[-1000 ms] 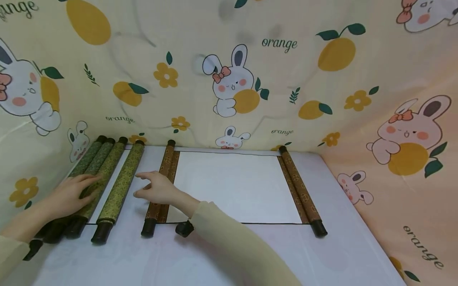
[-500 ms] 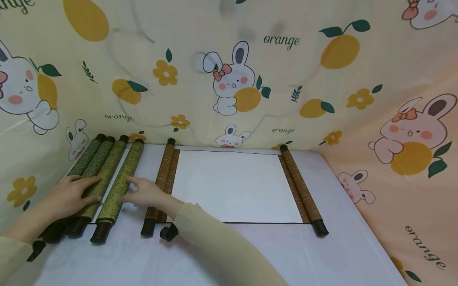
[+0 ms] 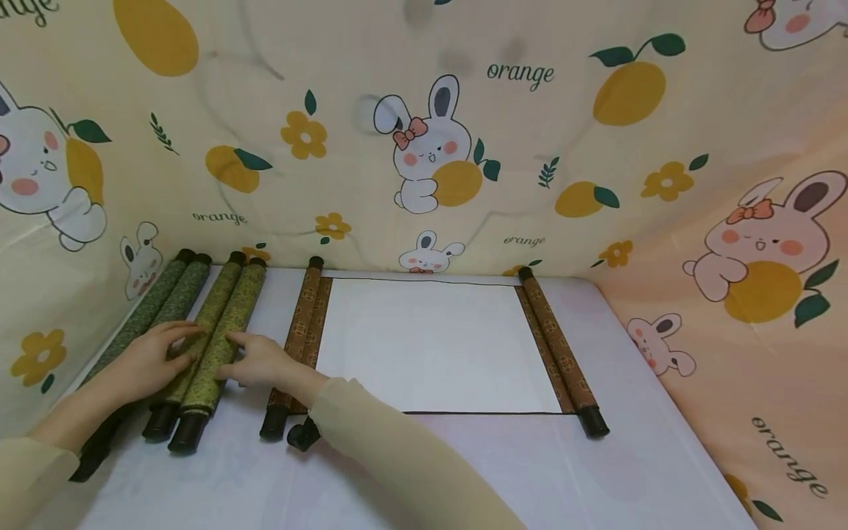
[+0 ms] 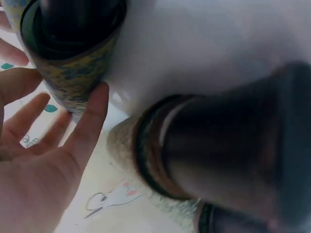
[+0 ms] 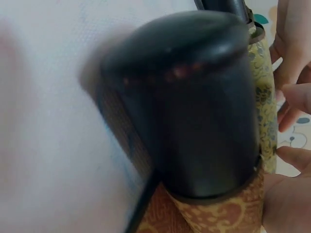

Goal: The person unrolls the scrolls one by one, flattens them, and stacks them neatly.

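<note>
Two yellow-green rolls of a scroll lie side by side on the table's left part. My left hand [image 3: 149,361] lies over the left roll [image 3: 215,302], thumb and fingertips touching it. In the left wrist view my thumb [image 4: 97,102] rests along that roll's patterned side [image 4: 73,80]. From the other side, my right hand [image 3: 261,361] touches the right roll [image 3: 241,305] with extended thumb and forefinger. The right wrist view shows these fingertips at the yellow roll [image 5: 265,102]. Left of them lie two dark green rolls [image 3: 152,305], partly hidden by my left forearm.
A brown-edged scroll lies spread out, its white sheet [image 3: 430,346] between a left roller [image 3: 306,298] and a right roller [image 3: 556,342], with black end knobs. My right forearm crosses its near left corner. A printed cloth wall [image 3: 331,184] stands behind the table.
The left yellow-green roll has moved right against the other, and the white strip between them is gone. My left hand moved right with it; my right hand came left onto the right roll.
</note>
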{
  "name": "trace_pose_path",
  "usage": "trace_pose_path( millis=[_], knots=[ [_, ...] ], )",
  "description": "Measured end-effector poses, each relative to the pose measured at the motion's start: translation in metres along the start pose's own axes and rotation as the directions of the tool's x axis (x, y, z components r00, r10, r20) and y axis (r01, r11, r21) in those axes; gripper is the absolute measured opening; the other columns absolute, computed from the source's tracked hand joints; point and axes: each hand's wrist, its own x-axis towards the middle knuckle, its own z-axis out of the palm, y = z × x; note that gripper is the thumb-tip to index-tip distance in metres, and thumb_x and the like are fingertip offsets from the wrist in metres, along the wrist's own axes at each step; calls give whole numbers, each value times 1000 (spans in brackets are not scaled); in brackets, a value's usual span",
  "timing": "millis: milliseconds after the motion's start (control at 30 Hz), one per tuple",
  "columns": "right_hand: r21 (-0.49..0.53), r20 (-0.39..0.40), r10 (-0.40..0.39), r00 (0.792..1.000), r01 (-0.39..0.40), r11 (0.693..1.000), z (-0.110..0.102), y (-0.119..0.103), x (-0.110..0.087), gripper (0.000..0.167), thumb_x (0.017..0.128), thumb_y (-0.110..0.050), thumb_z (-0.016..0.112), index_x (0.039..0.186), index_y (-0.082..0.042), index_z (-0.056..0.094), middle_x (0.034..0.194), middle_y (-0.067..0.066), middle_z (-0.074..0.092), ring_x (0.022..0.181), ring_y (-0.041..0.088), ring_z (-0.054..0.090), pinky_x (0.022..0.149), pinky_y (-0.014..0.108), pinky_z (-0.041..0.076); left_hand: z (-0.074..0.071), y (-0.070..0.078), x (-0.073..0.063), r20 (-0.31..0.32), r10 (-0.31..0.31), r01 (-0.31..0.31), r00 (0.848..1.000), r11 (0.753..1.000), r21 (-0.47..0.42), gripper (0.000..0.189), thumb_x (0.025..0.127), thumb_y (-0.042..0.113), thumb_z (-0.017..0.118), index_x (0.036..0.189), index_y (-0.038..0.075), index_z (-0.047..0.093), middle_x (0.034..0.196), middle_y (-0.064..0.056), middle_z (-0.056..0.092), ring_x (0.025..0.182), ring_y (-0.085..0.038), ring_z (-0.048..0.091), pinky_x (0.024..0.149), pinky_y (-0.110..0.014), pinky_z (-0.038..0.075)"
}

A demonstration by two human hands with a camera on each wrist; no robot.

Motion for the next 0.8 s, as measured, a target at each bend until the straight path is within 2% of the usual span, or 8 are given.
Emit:
trace_pose_path(
  millis=[100,167,233,267,367,567,800],
  knots=[
    [11,-3,14,1000,-14,1000,3,-1,1,70,97,-37,73,159,-27,44,156,-9,50,128,8,59,101,25,48,-3,-1,0,50,-95,96,994,995,-28,53,101,15,63,143,-15,48,135,-47,48,111,-62,57,83,-68,50],
    [6,-3,16,1000,-16,1000,4,-1,2,71,97,-38,73,160,-27,43,154,-7,52,116,8,66,99,24,49,-4,-2,0,89,-148,152,985,988,-35,58,104,21,61,147,-14,43,134,-49,49,113,-64,56,84,-69,50],
    [-5,-6,10,1000,-10,1000,6,-2,3,72,96,-38,74,160,-26,42,151,-6,55,111,7,67,97,22,49,-5,-2,-1,116,-180,185,977,982,-38,62,105,26,58,149,-14,39,135,-50,47,117,-65,53,86,-71,48],
    [-14,-7,6,1000,-6,1000,7,-2,4,73,96,-38,74,160,-26,42,149,-5,58,109,7,68,95,21,49,-4,-2,-1,119,-185,190,976,981,-40,63,106,26,57,150,-14,38,136,-50,46,119,-66,51,87,-72,48],
    [-46,-22,-16,1000,15,999,9,-3,6,74,96,-38,75,160,-23,42,141,-2,64,120,4,61,94,19,49,-4,-1,-1,116,-185,190,976,981,-39,63,106,26,57,151,-14,37,139,-50,43,120,-66,50,89,-72,47],
    [-67,-61,-37,997,33,997,12,-2,7,74,96,-39,75,160,-22,43,149,-1,57,129,7,56,96,19,48,-3,2,0,88,-170,175,981,984,-45,61,104,22,60,149,-13,40,140,-49,42,120,-67,49,89,-73,47],
    [-21,-85,-39,996,37,999,11,-1,1,74,95,-35,75,161,-26,42,153,-1,52,136,11,52,100,25,48,-3,3,-6,38,-184,186,982,980,-65,65,105,30,61,149,-13,41,139,-48,45,117,-65,53,86,-70,49]
  ],
)
